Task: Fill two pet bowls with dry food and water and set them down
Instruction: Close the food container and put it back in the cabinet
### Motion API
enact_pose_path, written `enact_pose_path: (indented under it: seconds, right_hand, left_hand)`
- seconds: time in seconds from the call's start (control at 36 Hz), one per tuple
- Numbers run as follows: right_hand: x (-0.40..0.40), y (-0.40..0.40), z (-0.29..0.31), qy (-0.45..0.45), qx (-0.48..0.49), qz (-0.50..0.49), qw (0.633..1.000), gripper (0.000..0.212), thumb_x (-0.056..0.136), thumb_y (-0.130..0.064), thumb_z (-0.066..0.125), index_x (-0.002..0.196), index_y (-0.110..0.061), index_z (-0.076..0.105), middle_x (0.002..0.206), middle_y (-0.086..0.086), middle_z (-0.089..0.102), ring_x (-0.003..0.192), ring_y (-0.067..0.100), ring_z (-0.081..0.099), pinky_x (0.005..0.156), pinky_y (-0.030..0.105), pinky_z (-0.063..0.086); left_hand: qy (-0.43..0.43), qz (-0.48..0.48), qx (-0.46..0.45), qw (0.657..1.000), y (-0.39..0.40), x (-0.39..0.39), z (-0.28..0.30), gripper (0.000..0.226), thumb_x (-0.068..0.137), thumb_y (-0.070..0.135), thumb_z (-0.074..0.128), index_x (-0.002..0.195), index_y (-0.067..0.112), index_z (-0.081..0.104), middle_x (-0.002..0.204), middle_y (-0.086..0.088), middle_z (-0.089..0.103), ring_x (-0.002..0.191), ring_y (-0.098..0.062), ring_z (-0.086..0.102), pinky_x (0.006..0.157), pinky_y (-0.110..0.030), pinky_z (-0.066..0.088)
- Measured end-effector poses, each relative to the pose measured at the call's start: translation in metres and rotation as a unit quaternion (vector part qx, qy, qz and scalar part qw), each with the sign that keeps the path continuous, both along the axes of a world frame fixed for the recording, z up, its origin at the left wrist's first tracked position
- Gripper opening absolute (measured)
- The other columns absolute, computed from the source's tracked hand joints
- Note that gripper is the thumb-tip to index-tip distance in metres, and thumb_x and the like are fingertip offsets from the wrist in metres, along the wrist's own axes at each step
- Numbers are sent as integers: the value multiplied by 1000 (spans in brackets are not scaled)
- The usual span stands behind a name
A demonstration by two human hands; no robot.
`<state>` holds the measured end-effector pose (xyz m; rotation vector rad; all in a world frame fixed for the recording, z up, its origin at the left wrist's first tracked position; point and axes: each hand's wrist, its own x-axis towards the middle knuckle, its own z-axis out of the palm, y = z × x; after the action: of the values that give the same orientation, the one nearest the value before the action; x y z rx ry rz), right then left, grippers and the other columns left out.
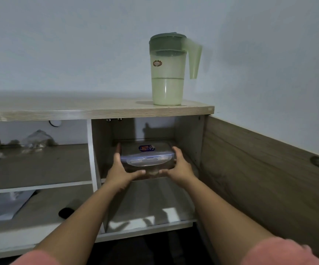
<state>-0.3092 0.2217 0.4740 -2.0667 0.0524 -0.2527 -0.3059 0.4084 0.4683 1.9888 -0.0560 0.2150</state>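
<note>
Clear plastic box (pixel 147 157) with a clip-on lid, sitting on the upper shelf (pixel 188 169) of the open right-hand cupboard, near the shelf's front edge. Brownish contents showing through the walls, probably the dry food, though too dim to be sure. Gripped from both sides: left hand (pixel 120 168) at nine o'clock of the box, fingers up the side wall and thumb curled under the front edge; right hand (pixel 179 165) at three o'clock, mirrored, fingers wrapped round the corner and thumb under the front.

Likely stiff and fairly light, heavier if well filled; smooth plastic, so somewhat slippery, and best taken just so, by the two short sides with thumbs beneath. Lid clips apparently closed, so little chance of spilling while carried level.

Blue and red sticker (pixel 146 148) on the lid at twelve o'clock, lettering too small to read.

Further out at twelve o'clock, pale green jug (pixel 167 73) with a darker lid on the cupboard top (pixel 78 109), handle toward three o'clock, a small round badge on its front, unreadable. At nine o'clock, crumpled clear bags (pixel 34 142) on the left shelf; at seven o'clock, a white sheet (pixel 5 205) and a dark object (pixel 66 212) below. No bowls in view.
</note>
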Motion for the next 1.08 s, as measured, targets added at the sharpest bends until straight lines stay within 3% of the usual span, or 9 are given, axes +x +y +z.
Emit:
enact_pose_path:
  seconds: [0.14,0.25,0.39,0.61,0.78,0.94,1.03,1.08]
  right_hand:
    - [5,2,-5,-2,-110,-32,993,98,75,-16,77,146,-39,13,126,13,60,115,32,58,99,42,48]
    - [10,2,-12,-5,-155,-54,986,99,80,-19,73,146,-43,4,121,14,62,112,32,60,96,44,50]
    - [16,2,-10,-7,-184,-66,981,90,82,-21,71,145,-38,9,116,15,63,108,32,61,92,43,51]
    - [24,3,-10,-3,-203,-79,976,87,79,-22,74,143,-30,16,111,19,65,105,37,62,89,42,51]
    - [28,3,-9,0,-207,-79,975,89,79,-22,74,145,-29,15,112,18,65,105,35,62,88,39,50]
    - [28,0,-13,-3,-167,-66,984,103,77,-18,76,149,-37,5,112,18,65,107,35,61,92,38,51]
    - [21,0,-16,3,-131,-64,989,113,77,-16,75,146,-49,-8,119,17,63,111,35,60,95,40,50]
    - [15,2,-12,24,-124,-62,990,113,79,-17,74,146,-47,-12,126,18,60,116,35,57,99,44,48]
  left_hand:
    - [-6,19,89,996,-1,-2,-8,116,73,15,82,152,24,-2,148,-11,43,134,-33,44,107,-42,38]
    - [-2,35,116,993,0,6,-10,108,73,19,82,150,18,6,144,-13,47,131,-34,47,105,-44,40]
    - [-2,52,117,992,1,16,-10,112,71,20,83,152,22,6,142,-15,49,133,-35,45,107,-45,39]
    - [-21,83,164,983,7,25,-14,121,63,38,87,149,39,2,130,-17,60,122,-40,54,99,-42,46]
    - [-29,90,176,980,8,28,-17,119,66,40,85,150,39,2,131,-17,59,121,-41,54,98,-43,47]
    - [12,87,125,988,15,30,-26,121,66,34,86,153,18,4,141,-20,49,130,-39,45,107,-47,40]
    - [33,78,120,989,16,24,-25,122,65,35,87,152,17,4,144,-21,43,133,-40,42,108,-48,39]
    - [45,77,120,989,16,19,-22,115,65,37,86,149,15,11,145,-21,42,132,-40,41,107,-49,40]
